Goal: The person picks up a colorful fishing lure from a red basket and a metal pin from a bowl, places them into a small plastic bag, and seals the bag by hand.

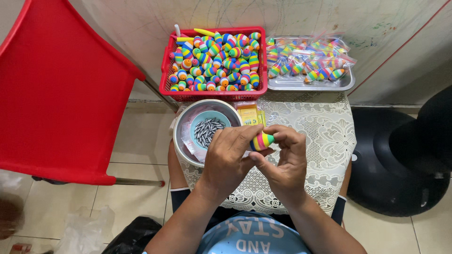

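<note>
Here both hands meet over the lap: the left hand [227, 157] and the right hand [282, 157] pinch 1 rainbow-striped float [262, 140] between their fingertips, the left closed on its near end, the right cupped around its far end, so it sits steady just above the lace cloth [325, 136]. Neither hand is loose; both are grasping that same piece. Just left of the hands, a small blue bowl [225, 117] of dark metal pins [207, 131] rests inside a wider steel bowl [180, 131], probably set there for easy reach. Beyond it, a red basket [165, 70] brims with loose striped floats, and beside that a steel tray [306, 84] holds bagged ones, loose and packed apparently kept apart. The lace-draped surface is small and lies across the person's knees. Around it are pale floor tiles [136, 136], a red plastic chair [61, 89] at left, a black stool [400, 160] at right, and a scuffed wall [292, 16] behind
</note>
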